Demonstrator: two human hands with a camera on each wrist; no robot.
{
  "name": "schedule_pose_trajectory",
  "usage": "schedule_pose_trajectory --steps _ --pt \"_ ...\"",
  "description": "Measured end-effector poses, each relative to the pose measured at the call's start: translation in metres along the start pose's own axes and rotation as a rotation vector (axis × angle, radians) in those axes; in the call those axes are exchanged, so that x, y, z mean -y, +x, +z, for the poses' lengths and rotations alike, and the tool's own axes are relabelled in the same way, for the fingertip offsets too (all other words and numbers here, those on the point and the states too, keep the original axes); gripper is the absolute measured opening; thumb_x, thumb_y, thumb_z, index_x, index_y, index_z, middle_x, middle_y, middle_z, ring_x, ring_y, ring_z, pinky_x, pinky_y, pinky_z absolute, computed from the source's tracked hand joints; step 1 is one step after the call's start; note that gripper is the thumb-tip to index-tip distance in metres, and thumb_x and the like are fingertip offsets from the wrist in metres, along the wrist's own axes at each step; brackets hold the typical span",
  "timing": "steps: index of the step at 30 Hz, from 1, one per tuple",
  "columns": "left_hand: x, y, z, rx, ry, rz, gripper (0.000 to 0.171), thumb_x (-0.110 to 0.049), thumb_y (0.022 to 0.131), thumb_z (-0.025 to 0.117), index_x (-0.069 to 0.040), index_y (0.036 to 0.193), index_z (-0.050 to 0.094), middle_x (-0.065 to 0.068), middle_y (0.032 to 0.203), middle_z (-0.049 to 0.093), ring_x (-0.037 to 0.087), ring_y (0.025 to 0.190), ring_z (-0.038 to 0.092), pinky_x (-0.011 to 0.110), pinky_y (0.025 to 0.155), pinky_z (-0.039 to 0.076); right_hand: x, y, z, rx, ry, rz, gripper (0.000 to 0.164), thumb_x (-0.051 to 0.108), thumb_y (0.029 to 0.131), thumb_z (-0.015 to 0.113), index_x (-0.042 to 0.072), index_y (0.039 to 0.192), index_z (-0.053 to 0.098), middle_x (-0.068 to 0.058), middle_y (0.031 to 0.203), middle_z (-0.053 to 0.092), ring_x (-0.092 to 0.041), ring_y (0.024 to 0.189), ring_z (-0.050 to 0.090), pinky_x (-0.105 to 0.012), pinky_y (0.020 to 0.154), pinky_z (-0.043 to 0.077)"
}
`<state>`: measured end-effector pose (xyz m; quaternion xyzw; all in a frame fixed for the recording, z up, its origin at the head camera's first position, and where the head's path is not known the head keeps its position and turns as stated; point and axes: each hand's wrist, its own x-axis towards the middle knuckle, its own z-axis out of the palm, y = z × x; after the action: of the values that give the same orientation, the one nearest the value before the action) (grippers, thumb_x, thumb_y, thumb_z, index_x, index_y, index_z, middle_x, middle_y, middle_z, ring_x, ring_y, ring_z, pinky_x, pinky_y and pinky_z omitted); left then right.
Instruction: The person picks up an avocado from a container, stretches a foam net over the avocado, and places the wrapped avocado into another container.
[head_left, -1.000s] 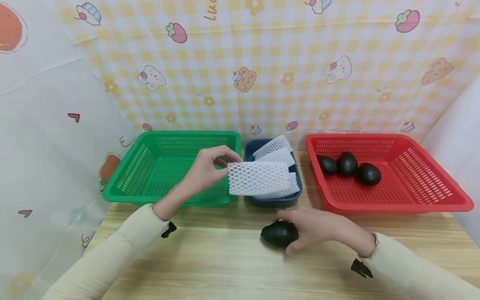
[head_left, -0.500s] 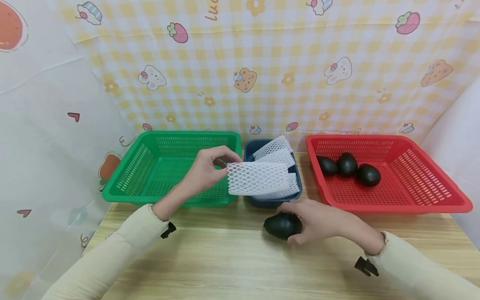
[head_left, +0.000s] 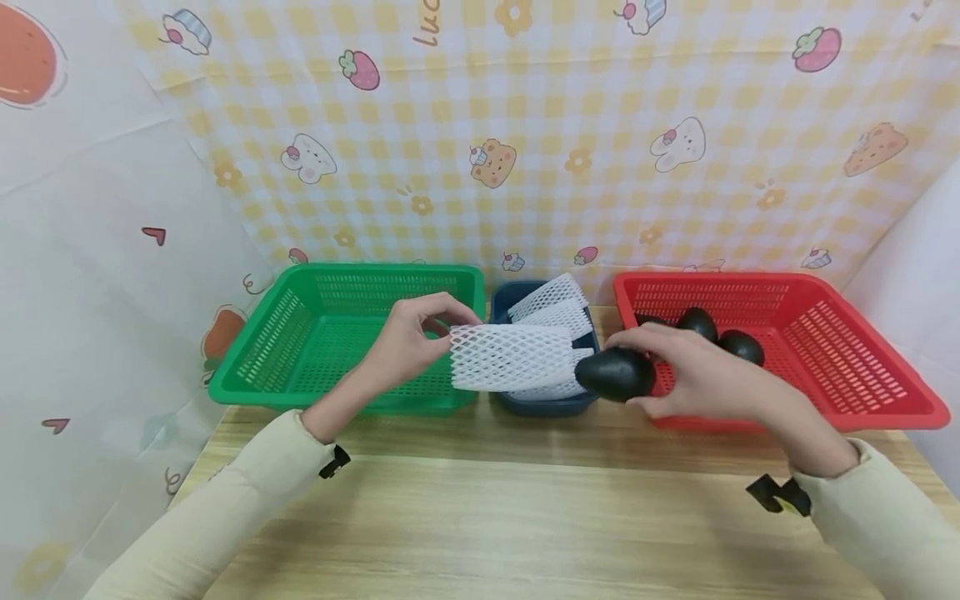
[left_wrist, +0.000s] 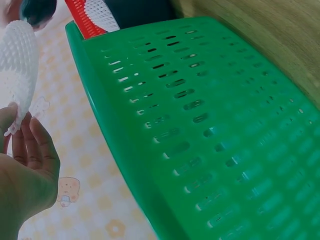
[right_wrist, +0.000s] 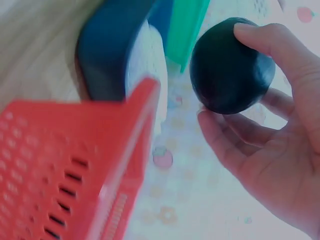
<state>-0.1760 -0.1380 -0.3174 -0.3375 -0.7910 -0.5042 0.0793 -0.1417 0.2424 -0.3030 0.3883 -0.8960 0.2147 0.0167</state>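
Observation:
My left hand (head_left: 416,342) pinches one end of a white foam net sleeve (head_left: 510,358), held level in front of the dark blue bin. In the left wrist view the sleeve (left_wrist: 19,65) hangs from thumb and fingertips. A dark avocado (head_left: 618,373) is in my right hand (head_left: 697,371), off the table, its narrower end toward the sleeve's right end and close to it. The right wrist view has thumb and fingers around the avocado (right_wrist: 230,65). More foam net sleeves (head_left: 551,296) lie in the blue bin (head_left: 547,408), partly covered by the held one.
To the left stands a green basket (head_left: 345,407), its mesh floor visible. The red basket (head_left: 825,417) on the right holds several avocados (head_left: 742,344), partly behind my right hand. A patterned cloth (head_left: 570,108) hangs behind, and the wooden table (head_left: 480,517) spreads in front.
My right hand has gripped the avocado and lifted it from the table, up and to the right, level with the sleeve. The left hand and its sleeve have stayed almost still.

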Motion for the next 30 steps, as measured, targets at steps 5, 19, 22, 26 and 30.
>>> schedule_pose_trajectory --steps 5,19,22,26,30 --pt "-0.002 -0.001 -0.001 0.001 -0.006 -0.006 0.031 0.014 0.088 0.066 -0.009 0.104 0.077 0.000 0.103 0.071 0.016 0.093 0.066 0.041 0.073 0.056 -0.009 -0.003 -0.009 -0.090 -0.022 -0.039 0.071 0.013 0.068 0.095 0.021 0.131 0.062 0.008 0.121 0.062 -0.012 0.103 0.056 -0.042 0.082 0.052" --pt "0.001 0.000 0.000 0.003 0.005 0.011 0.026 0.011 0.088 0.070 -0.009 0.104 0.077 -0.002 0.102 0.071 0.014 0.093 0.067 0.039 0.071 0.056 -0.010 0.002 -0.010 -0.113 -0.021 -0.039 0.075 0.014 0.067 0.096 0.020 0.133 0.062 0.009 0.121 0.062 -0.010 0.102 0.056 -0.040 0.080 0.054" --pt "0.001 0.000 0.001 0.003 0.003 0.019 0.027 0.012 0.087 0.070 -0.009 0.104 0.077 -0.001 0.102 0.071 0.015 0.092 0.067 0.038 0.071 0.056 -0.008 0.004 -0.010 -0.115 -0.022 -0.046 0.074 0.014 0.067 0.096 0.020 0.133 0.062 0.008 0.120 0.062 -0.011 0.101 0.057 -0.040 0.078 0.054" --pt "0.003 0.001 0.003 0.003 -0.004 0.039 0.027 0.012 0.087 0.070 -0.009 0.103 0.077 -0.001 0.102 0.071 0.015 0.091 0.067 0.038 0.070 0.056 -0.003 0.009 -0.009 -0.107 -0.014 -0.053 0.073 0.015 0.070 0.095 0.017 0.134 0.062 0.004 0.121 0.063 -0.014 0.102 0.057 -0.041 0.077 0.054" --pt "0.003 0.003 0.007 0.007 0.005 0.065 0.027 0.012 0.087 0.070 -0.008 0.103 0.077 0.000 0.102 0.071 0.014 0.091 0.067 0.037 0.070 0.056 0.004 0.016 -0.008 -0.085 0.007 -0.033 0.073 0.015 0.071 0.094 0.013 0.137 0.060 0.000 0.125 0.062 -0.017 0.105 0.057 -0.044 0.079 0.054"
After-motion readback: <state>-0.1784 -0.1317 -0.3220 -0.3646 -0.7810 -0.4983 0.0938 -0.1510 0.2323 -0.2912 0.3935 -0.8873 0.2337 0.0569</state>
